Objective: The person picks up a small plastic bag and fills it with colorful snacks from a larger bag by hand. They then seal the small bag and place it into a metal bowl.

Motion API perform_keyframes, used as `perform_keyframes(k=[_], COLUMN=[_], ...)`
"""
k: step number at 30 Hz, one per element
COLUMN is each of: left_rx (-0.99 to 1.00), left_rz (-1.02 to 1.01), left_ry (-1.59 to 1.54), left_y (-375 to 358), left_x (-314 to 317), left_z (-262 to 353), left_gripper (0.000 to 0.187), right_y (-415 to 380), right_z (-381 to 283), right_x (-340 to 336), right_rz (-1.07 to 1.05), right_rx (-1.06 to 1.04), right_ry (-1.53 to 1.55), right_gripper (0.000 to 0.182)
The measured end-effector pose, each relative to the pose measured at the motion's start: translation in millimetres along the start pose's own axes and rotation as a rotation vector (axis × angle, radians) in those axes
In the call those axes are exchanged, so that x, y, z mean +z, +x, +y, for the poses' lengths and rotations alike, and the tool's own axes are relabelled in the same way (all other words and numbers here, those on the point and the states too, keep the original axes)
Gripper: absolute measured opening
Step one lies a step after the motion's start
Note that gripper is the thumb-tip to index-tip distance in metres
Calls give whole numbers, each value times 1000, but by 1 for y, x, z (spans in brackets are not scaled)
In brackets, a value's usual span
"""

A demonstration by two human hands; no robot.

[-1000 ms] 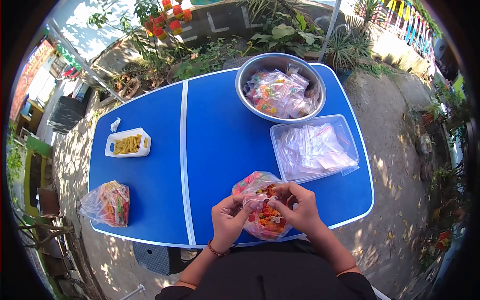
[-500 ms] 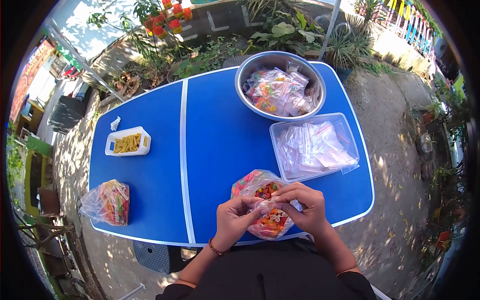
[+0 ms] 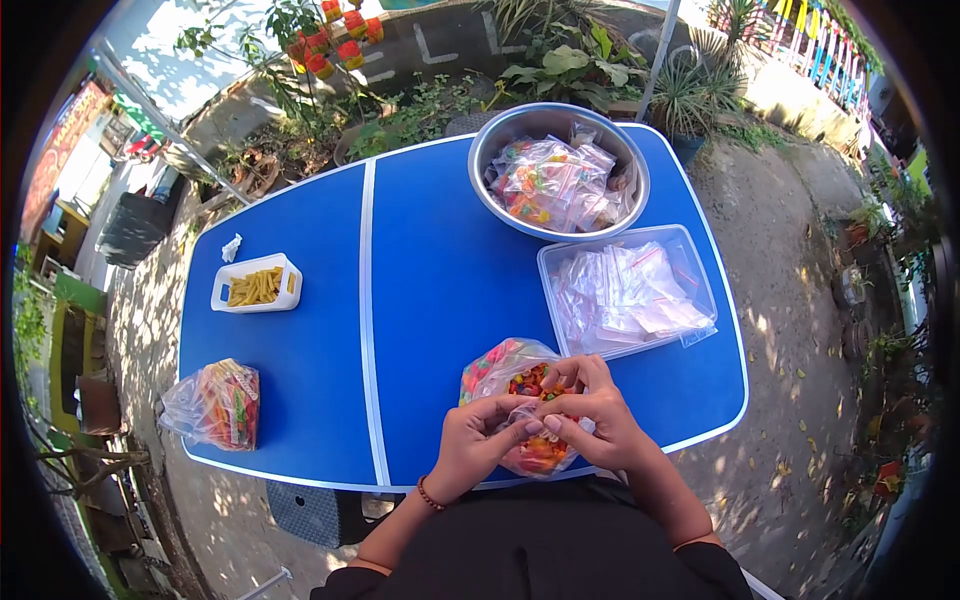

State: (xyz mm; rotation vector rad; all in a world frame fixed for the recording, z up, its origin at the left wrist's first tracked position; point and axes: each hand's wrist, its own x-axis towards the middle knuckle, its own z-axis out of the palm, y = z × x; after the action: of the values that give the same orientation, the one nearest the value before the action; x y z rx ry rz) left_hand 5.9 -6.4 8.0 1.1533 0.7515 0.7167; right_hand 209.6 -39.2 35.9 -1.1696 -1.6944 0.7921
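A large clear bag of colourful pieces [image 3: 500,368] lies open at the near edge of the blue table, below my hands. My left hand [image 3: 478,440], with a beaded bracelet on its wrist, pinches a small clear plastic bag [image 3: 522,412] from the left. From the right, the fingers of my right hand [image 3: 598,418] close on the same small bag, thumbs nearly touching. What the small bag contains is too small to tell. Just beyond my right hand stands a clear plastic box [image 3: 555,322] holding many small zip bags [image 3: 625,290].
A metal bowl [image 3: 482,190] of filled small bags stands behind the box. On the left half of the blue table [image 3: 310,370] are a white tub [image 3: 240,304] of yellow sticks, a crumpled white scrap [image 3: 232,248] and another filled bag [image 3: 222,405].
My right hand has shifted slightly left and down, and its fingers are more bent over the small bag. Both hands still hold it.
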Motion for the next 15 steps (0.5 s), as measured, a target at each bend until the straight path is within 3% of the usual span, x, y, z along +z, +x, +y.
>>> perform_keyframes(k=[4,7,10,15], left_rx=[57,103,110,88], left_rz=[62,144,186,172], left_ry=[-15,-13,-24,-112], left_y=[2,3,4,4], left_x=[2,-3,-3,-4], left_z=[5,3,5,2], left_gripper=[25,24,23,23], right_y=[-8,-8,-10,-8], right_z=[12,17,29,40], right_x=[8,5,24,37], right_rz=[187,-38,23,16], right_rx=[240,348,156,109], right_ry=[271,36,-381,-662], right_gripper=[18,26,31,34])
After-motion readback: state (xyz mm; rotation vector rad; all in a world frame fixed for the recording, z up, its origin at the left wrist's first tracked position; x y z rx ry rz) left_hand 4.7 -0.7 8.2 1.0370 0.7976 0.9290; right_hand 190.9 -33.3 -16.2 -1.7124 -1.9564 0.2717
